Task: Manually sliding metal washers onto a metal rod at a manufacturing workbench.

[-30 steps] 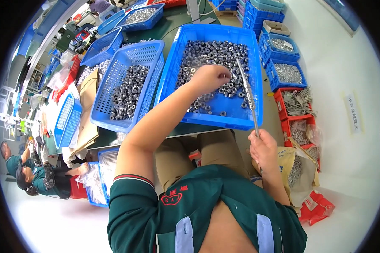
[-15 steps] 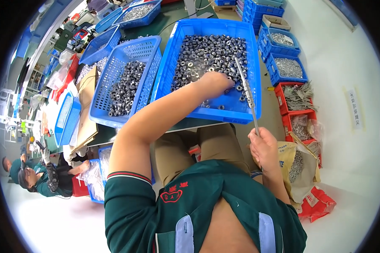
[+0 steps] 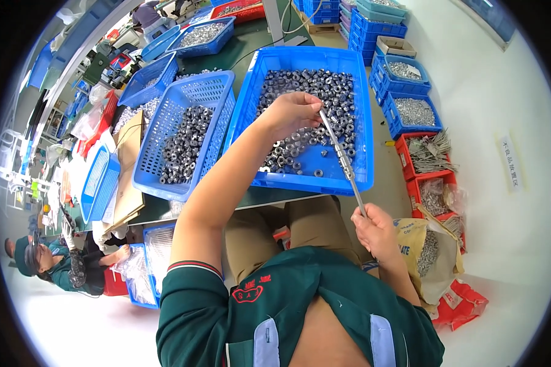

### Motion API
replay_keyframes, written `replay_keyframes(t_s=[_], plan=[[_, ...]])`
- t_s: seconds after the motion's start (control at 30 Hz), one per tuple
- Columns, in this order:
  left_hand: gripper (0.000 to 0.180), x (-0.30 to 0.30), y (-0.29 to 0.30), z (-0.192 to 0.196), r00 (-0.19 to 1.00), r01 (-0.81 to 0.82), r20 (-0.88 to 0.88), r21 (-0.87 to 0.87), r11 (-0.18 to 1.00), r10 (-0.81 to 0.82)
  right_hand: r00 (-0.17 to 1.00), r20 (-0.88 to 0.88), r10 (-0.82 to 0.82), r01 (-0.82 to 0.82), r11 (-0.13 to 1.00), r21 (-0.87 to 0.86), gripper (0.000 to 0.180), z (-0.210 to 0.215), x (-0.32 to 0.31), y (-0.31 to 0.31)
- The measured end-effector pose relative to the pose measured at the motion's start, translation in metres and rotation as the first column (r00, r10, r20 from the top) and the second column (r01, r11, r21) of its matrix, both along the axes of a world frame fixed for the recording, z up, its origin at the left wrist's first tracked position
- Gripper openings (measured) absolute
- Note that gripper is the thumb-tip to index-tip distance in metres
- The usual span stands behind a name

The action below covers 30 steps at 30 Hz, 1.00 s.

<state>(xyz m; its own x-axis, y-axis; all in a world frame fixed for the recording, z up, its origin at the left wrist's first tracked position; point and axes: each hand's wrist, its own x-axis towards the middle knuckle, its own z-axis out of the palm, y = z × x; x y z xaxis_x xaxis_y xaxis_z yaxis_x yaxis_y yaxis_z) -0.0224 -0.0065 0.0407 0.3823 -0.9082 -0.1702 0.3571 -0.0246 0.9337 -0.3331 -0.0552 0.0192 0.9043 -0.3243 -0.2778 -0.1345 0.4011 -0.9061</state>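
Note:
My right hand [image 3: 374, 232] is closed around the lower end of a thin metal rod [image 3: 332, 133], which slants up and left over the blue bin [image 3: 343, 178]. Several metal nuts [image 3: 344, 164] are strung along the rod's middle. At the rod's upper tip, my left hand [image 3: 295, 114] pinches with thumb and fingers; whatever is between them is hidden. Beneath that hand, the bin holds a spread of loose dark and silver nuts [image 3: 324, 85], thinner toward the near side, where bare blue bottom shows.
A perforated blue basket [image 3: 217, 122] of similar nuts stands left of the bin. Blue crates [image 3: 413, 113] and red bins [image 3: 419, 165] with metal parts line the right wall, near an open sack [image 3: 416, 229]. Another person [image 3: 49, 263] sits at far left.
My left hand has risen from the nuts in the bin to the rod's upper tip. The rod has tilted further left, and my right hand sits slightly lower.

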Motion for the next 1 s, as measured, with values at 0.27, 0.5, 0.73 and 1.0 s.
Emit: replay_keyframes(t_s=[0.27, 0.5, 0.73, 1.0], plan=[[0.011, 0.0, -0.002, -0.005, 0.998, -0.029, -0.064, -0.075, 0.997, 0.024, 1.0, -0.019, -0.003, 0.003, 1.0, -0.001, 0.01, 0.001, 0.004, 0.002], [0.014, -0.007, -0.002, -0.003, 0.995, -0.065, -0.087, -0.13, 0.989, 0.054, 0.999, -0.026, -0.041, 0.044, 0.992, 0.116, 0.013, 0.007, 0.012, 0.003], [0.02, -0.019, 0.001, -0.002, 0.985, 0.166, -0.041, -0.074, 0.983, -0.169, 0.993, 0.004, -0.114, 0.114, 0.993, 0.021, 0.013, 0.007, 0.024, -0.001], [0.017, -0.012, -0.008, -0.025, 0.469, 0.209, 0.842, 0.189, 0.959, -0.268, 0.989, 0.002, -0.149, 0.148, 0.988, 0.035, 0.012, 0.004, 0.013, -0.004]])
